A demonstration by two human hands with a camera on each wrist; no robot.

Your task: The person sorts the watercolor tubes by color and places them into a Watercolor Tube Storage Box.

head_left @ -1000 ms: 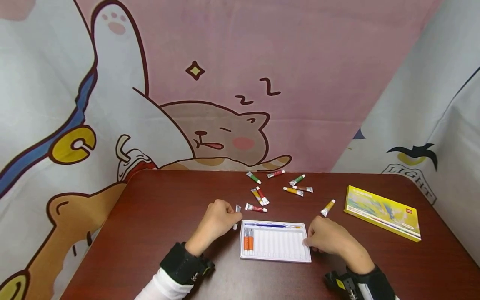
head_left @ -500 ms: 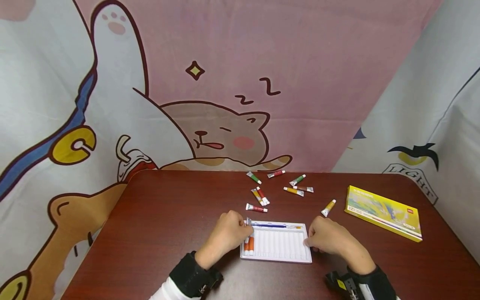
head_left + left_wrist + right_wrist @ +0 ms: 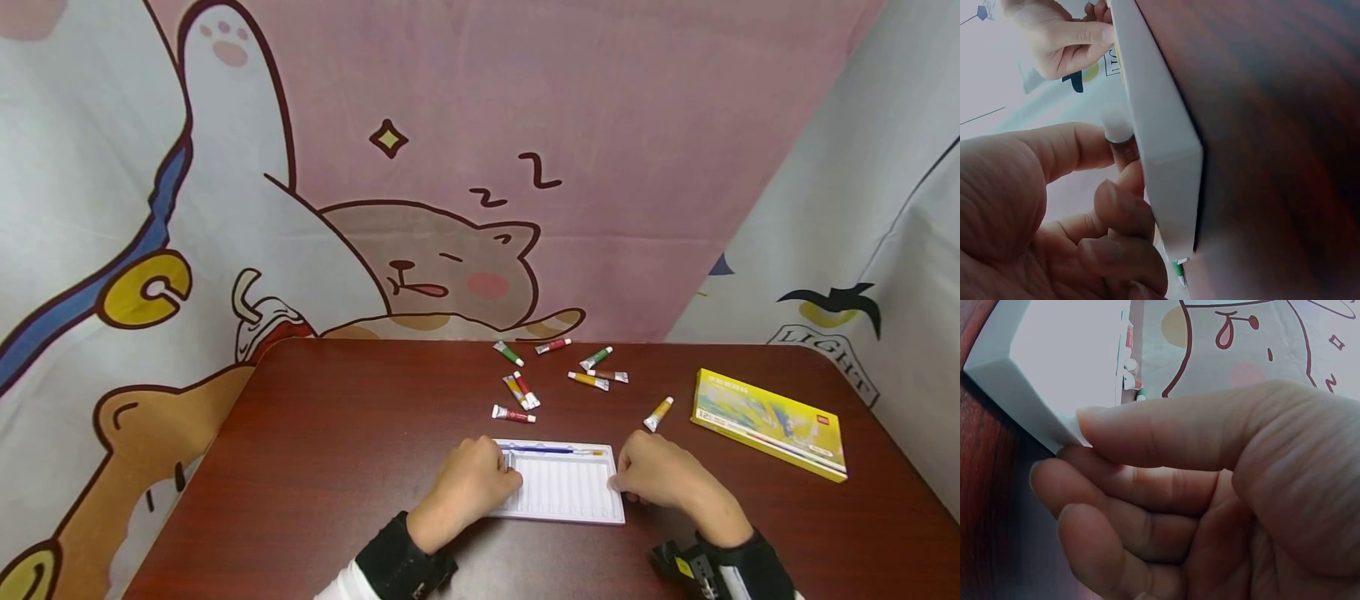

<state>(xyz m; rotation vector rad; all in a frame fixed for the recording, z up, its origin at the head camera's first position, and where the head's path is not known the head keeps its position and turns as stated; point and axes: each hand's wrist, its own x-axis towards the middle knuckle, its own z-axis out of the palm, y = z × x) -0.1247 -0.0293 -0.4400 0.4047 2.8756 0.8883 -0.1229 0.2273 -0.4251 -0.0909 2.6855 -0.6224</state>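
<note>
A white plastic paint tray [image 3: 570, 487] with narrow grooves lies on the table, a blue-handled paintbrush [image 3: 543, 451] along its far edge. Over the tray's left end, my left hand [image 3: 474, 482] pinches a small paint tube between thumb and index finger. In the left wrist view the paint tube [image 3: 1125, 152] shows a white cap and a dark brownish body. My right hand [image 3: 663, 469] holds the tray's right edge between thumb and curled fingers, as the right wrist view also shows. The left hand hides the orange tubes at that end in the head view.
Several loose paint tubes lie beyond the tray, among them a red tube [image 3: 514, 414], a green tube [image 3: 596, 358] and a yellow tube [image 3: 658, 413]. On the right rests a yellow cardboard box [image 3: 768, 427]. A printed cloth [image 3: 637, 167] hangs behind the table.
My left hand has moved rightward from the table onto the tray's left end, carrying the paint tube and covering the orange tubes. The right hand has stayed at the tray's right edge.
</note>
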